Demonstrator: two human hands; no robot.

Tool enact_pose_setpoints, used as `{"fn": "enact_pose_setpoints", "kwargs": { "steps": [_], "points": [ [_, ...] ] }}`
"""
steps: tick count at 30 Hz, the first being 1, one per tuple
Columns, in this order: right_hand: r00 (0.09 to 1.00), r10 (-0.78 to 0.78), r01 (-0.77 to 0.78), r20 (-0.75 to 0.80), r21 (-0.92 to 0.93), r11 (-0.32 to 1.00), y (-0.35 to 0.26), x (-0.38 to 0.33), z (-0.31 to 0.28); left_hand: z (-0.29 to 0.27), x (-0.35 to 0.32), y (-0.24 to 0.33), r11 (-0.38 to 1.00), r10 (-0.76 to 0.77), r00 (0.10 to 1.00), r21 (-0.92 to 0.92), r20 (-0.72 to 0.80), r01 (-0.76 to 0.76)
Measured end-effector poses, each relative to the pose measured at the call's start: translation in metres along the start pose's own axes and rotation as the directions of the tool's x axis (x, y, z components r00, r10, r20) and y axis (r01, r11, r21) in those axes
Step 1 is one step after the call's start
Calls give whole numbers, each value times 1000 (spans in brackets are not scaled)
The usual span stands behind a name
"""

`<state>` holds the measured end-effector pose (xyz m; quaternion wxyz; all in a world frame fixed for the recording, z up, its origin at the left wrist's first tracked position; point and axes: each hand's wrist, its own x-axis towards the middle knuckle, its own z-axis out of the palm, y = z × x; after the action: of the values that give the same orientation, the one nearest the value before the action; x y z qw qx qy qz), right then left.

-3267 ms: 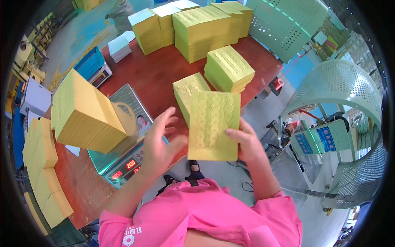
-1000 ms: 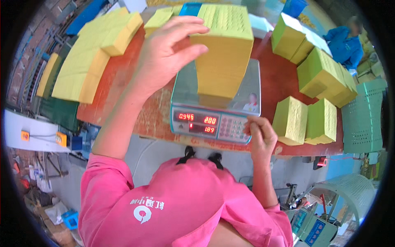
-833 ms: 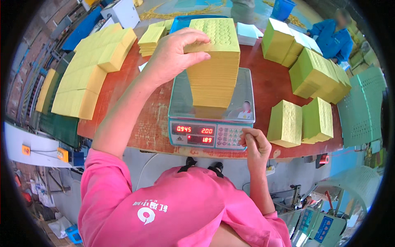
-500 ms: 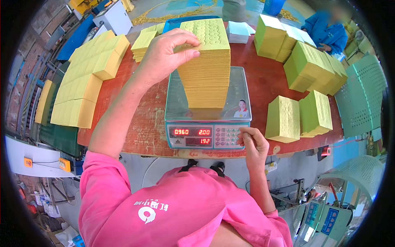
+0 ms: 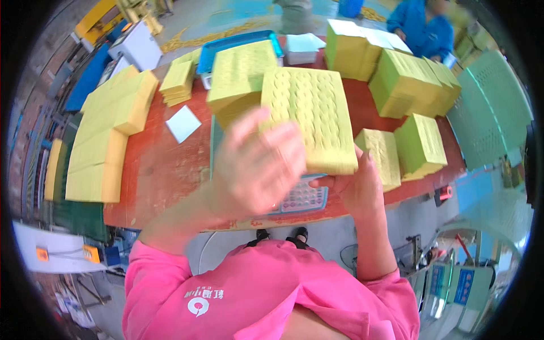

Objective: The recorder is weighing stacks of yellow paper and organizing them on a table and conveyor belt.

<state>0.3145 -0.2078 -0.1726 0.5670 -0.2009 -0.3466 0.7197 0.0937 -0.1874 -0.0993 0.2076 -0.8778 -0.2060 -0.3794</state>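
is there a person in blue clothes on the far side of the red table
Yes, a person in a blue top stands beyond the far edge of the red table, behind the stacks of yellow-green sheets.

Yellow stack (image 5: 310, 119): matt embossed paper, probably; table (image 5: 170, 164): worn reddish wood.

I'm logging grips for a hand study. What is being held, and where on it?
A yellow stack, held at its near end: right hand under its near right corner, blurred left hand over its near left part.

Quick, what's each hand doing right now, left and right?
Left hand: blurred, fingers spread open against the yellow stack; a grip cannot be told.
Right hand: closed under the stack's near edge, holding it.
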Motion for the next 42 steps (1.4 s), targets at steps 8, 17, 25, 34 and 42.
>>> {"fn": "enact_pose_setpoints", "kwargs": {
  "steps": [8,17,25,34,42],
  "points": [
    [906,-99,-6,-412,-247,969,-70,-41,-57,94,19,73,765,-401,915,-538,30,353],
    [824,-300,-134,-481,-680,721,-221,-50,-212,292,152,97,-525,-287,446,-528,848,667],
    [744,-448,-227,-496,-818,529,-250,-40,-298,366,183,114,-413,-304,291,-400,907,818],
    [724,-575,-335,-382,-922,192,-240,-52,-314,374,183,121,-395,-304,267,-376,914,838],
    [702,-657,-394,-274,-918,-38,-217,-58,-305,371,171,132,-272,-409,281,-410,868,871]
  ]
}}
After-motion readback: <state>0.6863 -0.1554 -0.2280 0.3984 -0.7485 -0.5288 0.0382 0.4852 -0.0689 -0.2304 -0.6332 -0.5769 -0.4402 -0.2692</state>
